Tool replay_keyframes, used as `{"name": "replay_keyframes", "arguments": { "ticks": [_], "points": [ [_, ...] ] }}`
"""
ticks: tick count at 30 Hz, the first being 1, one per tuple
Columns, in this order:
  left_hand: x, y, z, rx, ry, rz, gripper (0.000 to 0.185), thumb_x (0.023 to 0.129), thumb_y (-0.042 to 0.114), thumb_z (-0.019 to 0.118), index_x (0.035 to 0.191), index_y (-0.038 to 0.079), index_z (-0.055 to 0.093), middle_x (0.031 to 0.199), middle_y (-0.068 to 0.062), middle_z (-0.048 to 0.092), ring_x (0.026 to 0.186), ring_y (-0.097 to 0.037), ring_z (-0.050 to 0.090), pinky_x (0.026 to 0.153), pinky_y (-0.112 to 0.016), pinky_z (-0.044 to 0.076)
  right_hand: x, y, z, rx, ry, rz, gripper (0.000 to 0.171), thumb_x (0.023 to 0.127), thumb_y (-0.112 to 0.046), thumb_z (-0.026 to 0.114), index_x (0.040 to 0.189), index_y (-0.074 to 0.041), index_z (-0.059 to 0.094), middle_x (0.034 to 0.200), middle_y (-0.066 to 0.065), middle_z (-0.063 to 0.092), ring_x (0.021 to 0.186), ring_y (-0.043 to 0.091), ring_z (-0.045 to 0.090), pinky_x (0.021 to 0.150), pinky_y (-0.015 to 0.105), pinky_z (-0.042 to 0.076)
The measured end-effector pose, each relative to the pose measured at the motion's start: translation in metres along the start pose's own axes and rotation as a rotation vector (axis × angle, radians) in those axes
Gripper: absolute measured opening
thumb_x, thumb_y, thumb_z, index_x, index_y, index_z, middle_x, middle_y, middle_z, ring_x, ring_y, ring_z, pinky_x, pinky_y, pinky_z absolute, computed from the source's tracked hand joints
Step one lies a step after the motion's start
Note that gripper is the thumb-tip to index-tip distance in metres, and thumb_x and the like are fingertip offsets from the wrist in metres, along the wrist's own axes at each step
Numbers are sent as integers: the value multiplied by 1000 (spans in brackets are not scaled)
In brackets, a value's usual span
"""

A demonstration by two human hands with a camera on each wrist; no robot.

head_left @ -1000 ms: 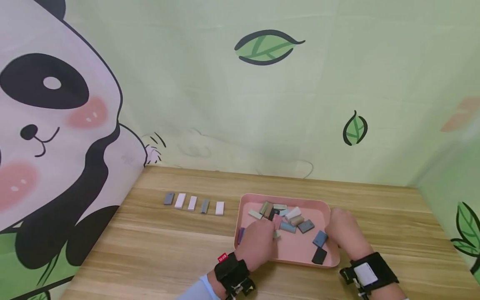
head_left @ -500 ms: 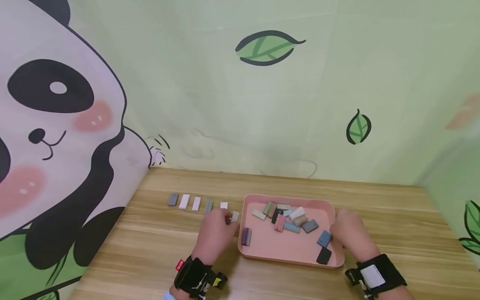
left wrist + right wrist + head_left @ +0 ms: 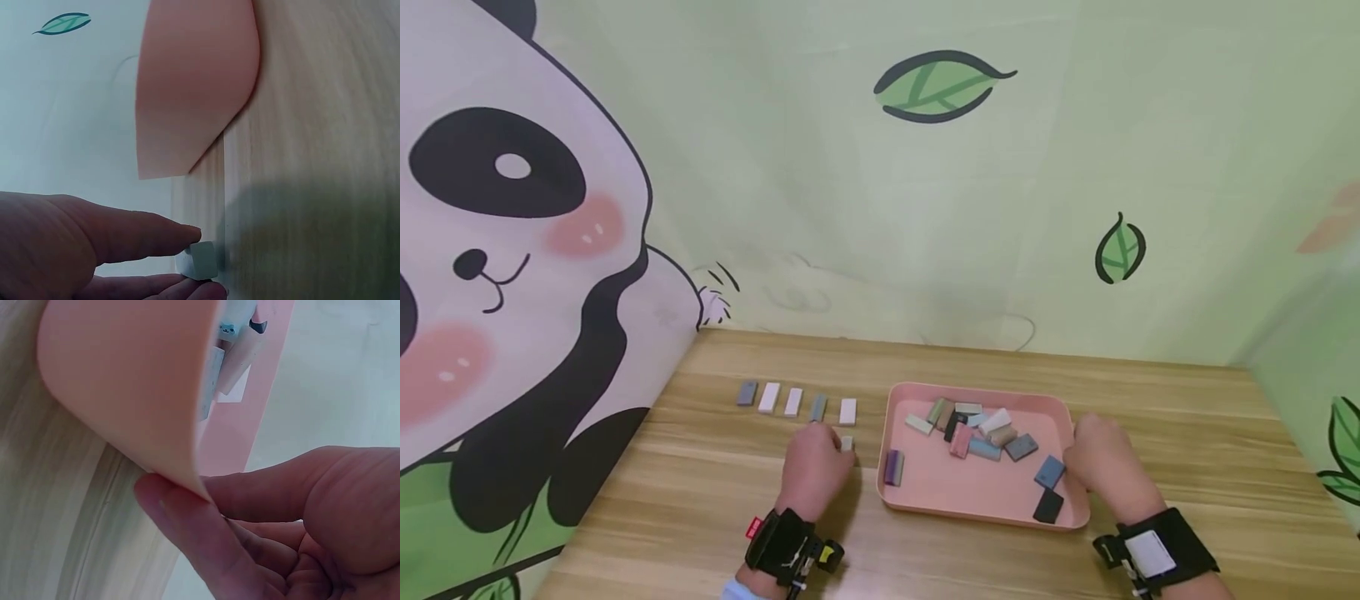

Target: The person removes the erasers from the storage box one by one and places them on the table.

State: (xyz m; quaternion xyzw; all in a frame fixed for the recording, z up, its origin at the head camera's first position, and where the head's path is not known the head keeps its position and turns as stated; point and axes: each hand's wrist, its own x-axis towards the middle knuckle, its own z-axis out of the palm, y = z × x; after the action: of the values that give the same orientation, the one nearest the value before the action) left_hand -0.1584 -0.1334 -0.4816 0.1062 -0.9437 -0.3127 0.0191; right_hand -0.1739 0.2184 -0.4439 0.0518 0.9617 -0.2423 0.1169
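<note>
My left hand point(image 3: 816, 473) pinches a small pale grey-green block point(image 3: 847, 444) between thumb and fingers, low over the wooden table, just in front of a white block point(image 3: 847, 411). In the left wrist view the pale block point(image 3: 204, 260) sits at the fingertips; whether it touches the table I cannot tell. My right hand point(image 3: 1108, 462) grips the right rim of a pink tray point(image 3: 955, 490). The right wrist view has its thumb inside the tray wall point(image 3: 134, 381) and its fingers outside. Several coloured blocks lie in the tray, most heaped toward the back.
A row of blocks runs left of the tray: a dark grey block point(image 3: 747, 393), two white ones and a grey-green block point(image 3: 818, 407). Inside the tray a purple block point(image 3: 891, 467) lies at left and a black block point(image 3: 1048, 505) at front right. Behind stands a printed backdrop point(image 3: 925, 233).
My left hand has come out of the tray and moved left with the pale block, then slightly lower in front of the row. My right hand has stayed at the tray's rim.
</note>
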Motion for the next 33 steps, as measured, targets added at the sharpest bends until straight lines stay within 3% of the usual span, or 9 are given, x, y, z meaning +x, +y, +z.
{"name": "replay_keyframes", "arguments": {
  "ticks": [8,16,20,24,29,33],
  "points": [
    [2,-1,1,24,-3,-11,35,70,8,66,45,14,42,41,6,32,36,-11,36,35,-26,28,1,0,1,-7,1,-6,12,84,0,50,77,5,59,62,10,53,50,17,54,42,23,41],
    [3,6,-1,86,-31,-27,35,74,15,68,49,13,44,45,4,38,40,-14,43,38,-26,32,3,0,1,-3,4,0,11,84,0,50,80,5,59,62,10,53,50,17,55,41,22,40],
    [5,15,-4,137,0,4,31,74,20,67,51,13,47,47,3,41,41,-14,42,36,-27,30,3,1,1,-4,9,-17,10,82,2,50,79,5,59,63,10,54,50,18,55,41,23,41],
    [8,35,-9,209,64,72,17,74,24,65,72,9,58,62,-3,51,51,-18,48,38,-30,32,3,2,0,1,16,-29,9,81,2,50,80,5,59,63,10,54,51,18,54,42,23,41],
    [5,65,-11,261,133,204,52,78,35,68,118,4,54,97,-15,56,78,-26,55,55,-36,46,2,2,1,10,20,-27,9,81,3,50,82,6,59,62,10,53,50,18,54,41,23,40],
    [0,88,-5,216,92,273,57,80,34,68,125,5,49,108,-17,52,87,-26,54,67,-37,50,1,1,2,12,10,-16,10,82,3,50,80,6,59,61,9,53,49,17,54,41,22,40]
  ]
}}
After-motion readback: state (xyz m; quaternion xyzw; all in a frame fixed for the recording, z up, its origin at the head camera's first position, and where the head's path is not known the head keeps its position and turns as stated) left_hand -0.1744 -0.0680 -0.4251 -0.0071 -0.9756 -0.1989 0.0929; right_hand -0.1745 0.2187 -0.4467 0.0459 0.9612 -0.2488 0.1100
